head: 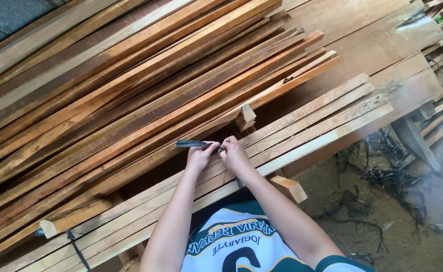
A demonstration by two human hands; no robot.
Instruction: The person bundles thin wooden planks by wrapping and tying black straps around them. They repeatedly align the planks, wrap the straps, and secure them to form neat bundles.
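Note:
My left hand and my right hand meet over a bundle of light wooden slats lying across the bench. Both hands pinch a dark flat strap, whose free end sticks out to the left of my left hand. The strap seems to run around the bundle and down under its near edge. A short wooden block stands just beyond my hands.
A large stack of long reddish wooden battens fills the left and middle. A second dark strap wraps the slats at lower left. A wide board lies at upper right; dirt ground with debris is at right.

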